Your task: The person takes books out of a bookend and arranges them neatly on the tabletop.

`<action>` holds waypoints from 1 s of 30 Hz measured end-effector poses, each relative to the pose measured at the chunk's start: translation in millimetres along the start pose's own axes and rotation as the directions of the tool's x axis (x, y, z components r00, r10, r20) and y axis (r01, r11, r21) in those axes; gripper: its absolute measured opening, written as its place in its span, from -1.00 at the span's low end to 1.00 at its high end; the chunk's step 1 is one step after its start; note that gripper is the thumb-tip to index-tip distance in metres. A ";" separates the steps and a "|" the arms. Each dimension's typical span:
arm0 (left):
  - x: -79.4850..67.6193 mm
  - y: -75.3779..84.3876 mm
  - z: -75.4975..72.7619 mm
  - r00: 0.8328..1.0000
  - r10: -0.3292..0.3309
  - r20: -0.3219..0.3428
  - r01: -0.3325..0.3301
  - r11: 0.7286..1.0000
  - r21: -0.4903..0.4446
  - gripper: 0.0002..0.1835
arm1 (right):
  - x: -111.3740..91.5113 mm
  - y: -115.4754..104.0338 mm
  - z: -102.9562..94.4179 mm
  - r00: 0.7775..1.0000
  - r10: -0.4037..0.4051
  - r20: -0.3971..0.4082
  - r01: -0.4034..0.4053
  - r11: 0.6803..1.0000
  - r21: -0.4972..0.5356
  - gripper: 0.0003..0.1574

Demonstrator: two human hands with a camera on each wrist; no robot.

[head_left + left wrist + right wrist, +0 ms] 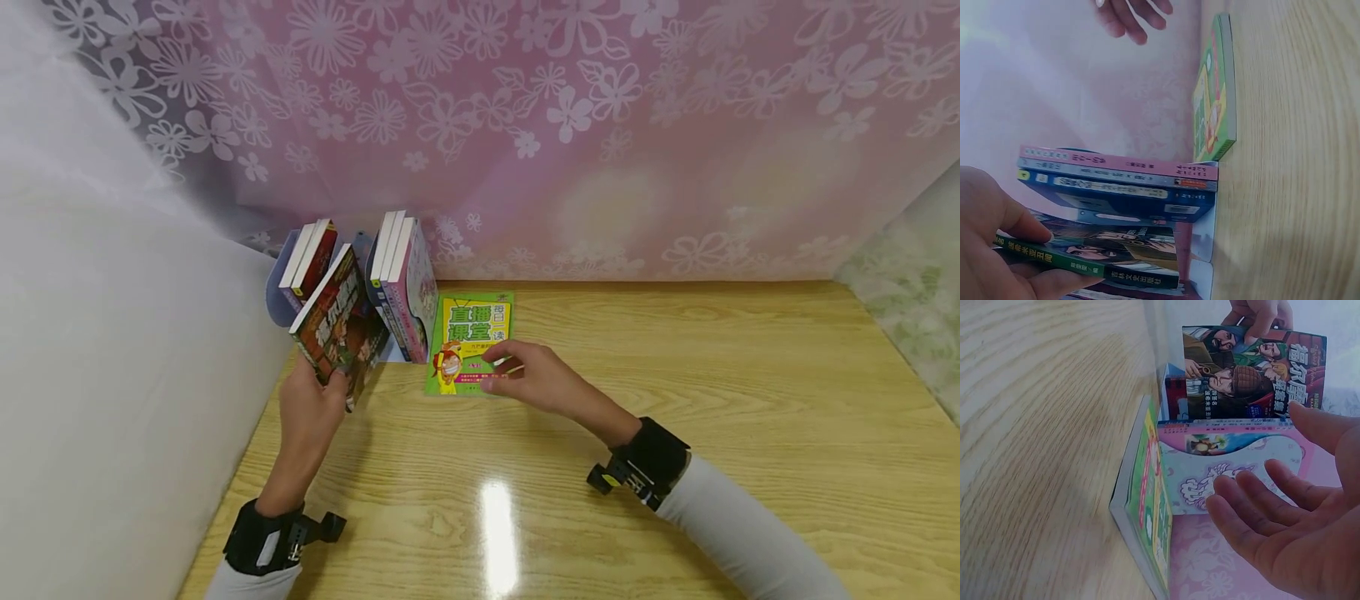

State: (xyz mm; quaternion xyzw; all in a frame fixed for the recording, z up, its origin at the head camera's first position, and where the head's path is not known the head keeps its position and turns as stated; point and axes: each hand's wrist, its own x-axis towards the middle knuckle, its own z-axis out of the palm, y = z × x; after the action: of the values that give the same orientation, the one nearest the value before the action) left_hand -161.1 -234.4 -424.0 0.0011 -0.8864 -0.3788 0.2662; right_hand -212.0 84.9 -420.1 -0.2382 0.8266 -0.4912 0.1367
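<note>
My left hand (pixel 311 400) grips a dark illustrated book (pixel 341 321) by its spine edge, thumb on one cover and fingers on the other. The book is tilted, in front of the gap between two groups of books in a bookend stand (pixel 281 287). In the left wrist view its green-and-black spine (pixel 1085 262) shows beneath the thumb. My right hand (pixel 543 379) hovers over a green-and-yellow book (pixel 472 321) lying flat on the table. In the right wrist view the right fingers (pixel 1260 512) are spread and loosely bent, apart from that book (pixel 1147 494).
Red-covered books (pixel 313 254) lean at the stand's left side. Several upright books (pixel 408 283), the outer one pink, stand at its right, beside the green book. A pink flowered cloth (pixel 525 167) hangs behind the wooden table (pixel 675 358); a white wall (pixel 112 333) borders the left.
</note>
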 end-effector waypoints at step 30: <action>-36.0 26.0 -27.0 0.997 0.058 0.047 -0.054 0.995 -0.079 -0.47 | -3.1 -14.3 10.1 0.996 -0.076 0.047 0.078 0.996 -0.048 -0.38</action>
State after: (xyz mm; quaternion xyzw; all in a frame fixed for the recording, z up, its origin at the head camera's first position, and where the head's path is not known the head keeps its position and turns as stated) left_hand -112.3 -226.6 -408.0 -0.0433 -0.8769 -0.4055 0.2545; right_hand -201.0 73.2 -412.4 -0.2845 0.8255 -0.4697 0.1304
